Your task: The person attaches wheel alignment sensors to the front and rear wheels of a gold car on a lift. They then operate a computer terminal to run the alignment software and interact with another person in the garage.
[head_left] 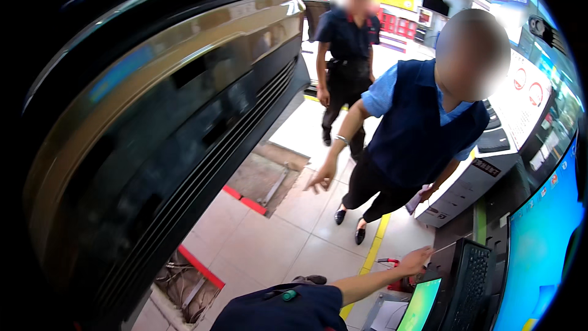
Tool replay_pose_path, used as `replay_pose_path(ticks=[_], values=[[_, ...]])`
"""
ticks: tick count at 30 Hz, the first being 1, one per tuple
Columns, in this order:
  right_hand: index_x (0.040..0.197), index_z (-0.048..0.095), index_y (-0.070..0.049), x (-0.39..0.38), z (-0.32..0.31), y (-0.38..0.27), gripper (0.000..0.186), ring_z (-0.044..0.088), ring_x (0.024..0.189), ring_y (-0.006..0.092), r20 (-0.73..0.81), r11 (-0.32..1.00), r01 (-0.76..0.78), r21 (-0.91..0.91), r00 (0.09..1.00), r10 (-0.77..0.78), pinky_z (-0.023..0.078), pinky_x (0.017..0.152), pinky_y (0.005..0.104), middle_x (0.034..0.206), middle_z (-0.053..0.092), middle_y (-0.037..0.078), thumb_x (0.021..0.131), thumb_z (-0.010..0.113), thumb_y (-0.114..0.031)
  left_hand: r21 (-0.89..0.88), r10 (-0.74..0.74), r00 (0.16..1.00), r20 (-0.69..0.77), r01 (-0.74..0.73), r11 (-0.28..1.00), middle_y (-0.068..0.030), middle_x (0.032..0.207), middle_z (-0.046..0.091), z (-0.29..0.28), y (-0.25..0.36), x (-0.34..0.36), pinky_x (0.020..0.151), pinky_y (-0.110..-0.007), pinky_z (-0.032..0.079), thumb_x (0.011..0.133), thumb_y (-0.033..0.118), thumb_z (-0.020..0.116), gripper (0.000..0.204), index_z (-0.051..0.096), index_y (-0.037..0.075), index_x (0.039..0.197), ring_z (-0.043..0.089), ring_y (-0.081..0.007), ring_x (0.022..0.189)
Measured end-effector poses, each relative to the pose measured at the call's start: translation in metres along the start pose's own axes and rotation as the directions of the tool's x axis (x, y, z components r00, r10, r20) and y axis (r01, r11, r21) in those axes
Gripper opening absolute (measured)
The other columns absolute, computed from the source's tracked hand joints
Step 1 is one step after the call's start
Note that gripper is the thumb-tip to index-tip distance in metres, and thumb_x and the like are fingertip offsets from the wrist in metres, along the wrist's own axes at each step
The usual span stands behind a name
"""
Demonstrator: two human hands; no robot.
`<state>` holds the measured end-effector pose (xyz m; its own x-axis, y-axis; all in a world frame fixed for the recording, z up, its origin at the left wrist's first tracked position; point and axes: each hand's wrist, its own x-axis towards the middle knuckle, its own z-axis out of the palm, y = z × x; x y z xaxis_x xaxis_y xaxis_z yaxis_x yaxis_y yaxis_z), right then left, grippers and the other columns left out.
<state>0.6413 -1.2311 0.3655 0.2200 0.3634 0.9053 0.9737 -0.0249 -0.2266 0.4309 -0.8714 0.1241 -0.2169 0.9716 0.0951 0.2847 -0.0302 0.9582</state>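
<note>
One hand (pixel 415 262) of the wearer is seen, reaching from the lower edge on a bare forearm toward the top left corner of a black keyboard (pixel 470 282) that stands steeply tilted at the lower right; which of the wearer's own hands it is cannot be told for certain, though it is taken here as the right one. Its fingers are loosely curled, slightly apart, clamped on nothing that can be made out, and a thin pale cord or stylus (pixel 442 248) runs from its fingertips toward the keyboard's upper edge; whether that cord is pinched cannot be told. Just below the hand a small green-lit screen (pixel 419 306) is tilted, and a large blue screen (pixel 539 251) fills the right edge. A red-handled tool (pixel 392 263) lies on the floor just beside the wrist, near a yellow floor line (pixel 373 251). A dark blue sleeve or garment with a green clip (pixel 289 295) is seen at the bottom edge. Two other people stand on the pale tiled floor (pixel 275 239): a person in a blue vest (pixel 416 129) leans forward with an open hand (pixel 321 179) hanging down, and another person in dark clothes (pixel 346 55) stands behind. A car's dark bumper (pixel 159 122) looms on the left over open floor pits edged in red (pixel 245 199).
</note>
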Motion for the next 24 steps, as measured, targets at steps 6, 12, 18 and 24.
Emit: replay_pose_path(ticks=[6, 12, 18, 24], values=[[0.115, 0.068, 0.003, 0.008, -0.016, 0.006, 0.029, 0.067, 0.101, 0.0379, 0.068, 0.936, -0.042, 0.349, 0.998, 0.020, 0.052, 0.097, 0.0484, 0.111, 0.071, 0.020, 0.106, 0.065, -0.024, 0.532, -0.446, 0.887, 0.122, 0.321, 0.783, -0.0243, 0.140, 0.062, -0.145, -0.207, -0.259, 0.106, -0.052, 0.050, 0.110, 0.031, 0.036, 0.049, 0.049, 0.017, 0.156, 0.060, -0.0386, 0.130], [0.111, 0.068, 0.001, 0.021, -0.032, 0.021, 0.028, 0.067, 0.097, 0.0351, 0.109, 0.885, 0.114, 0.452, 0.977, -0.182, 0.051, 0.094, 0.0486, 0.107, 0.071, 0.017, 0.108, 0.060, -0.025, 0.395, -0.761, 0.422, -0.493, 0.888, 0.236, -0.0254, 0.127, 0.070, -0.275, -0.204, -0.579, 0.101, -0.058, 0.051, 0.112, 0.040, 0.033, 0.047, 0.064, 0.015, 0.138, 0.066, -0.0443, 0.120], [0.108, 0.069, 0.003, 0.022, -0.042, 0.040, 0.034, 0.067, 0.095, 0.0357, 0.122, 0.828, 0.145, 0.542, 0.961, -0.248, 0.051, 0.092, 0.0485, 0.104, 0.071, 0.019, 0.108, 0.061, -0.030, -0.086, -0.761, -0.047, -0.647, 0.996, 0.012, -0.0270, 0.129, 0.068, -0.248, -0.156, -0.714, 0.108, -0.056, 0.046, 0.107, 0.059, 0.035, 0.067, 0.069, 0.007, 0.132, 0.063, -0.0450, 0.125], [0.102, 0.068, 0.004, 0.017, -0.031, 0.072, 0.038, 0.066, 0.097, 0.0386, 0.161, 0.683, 0.078, 0.726, 0.947, -0.279, 0.051, 0.091, 0.0472, 0.106, 0.070, 0.022, 0.107, 0.062, -0.032, 0.058, -0.814, 0.223, -0.537, 0.972, 0.228, -0.0256, 0.116, 0.073, -0.232, -0.175, -0.699, 0.097, -0.054, 0.053, 0.111, 0.055, 0.030, 0.060, 0.061, 0.013, 0.142, 0.068, -0.0453, 0.113]])
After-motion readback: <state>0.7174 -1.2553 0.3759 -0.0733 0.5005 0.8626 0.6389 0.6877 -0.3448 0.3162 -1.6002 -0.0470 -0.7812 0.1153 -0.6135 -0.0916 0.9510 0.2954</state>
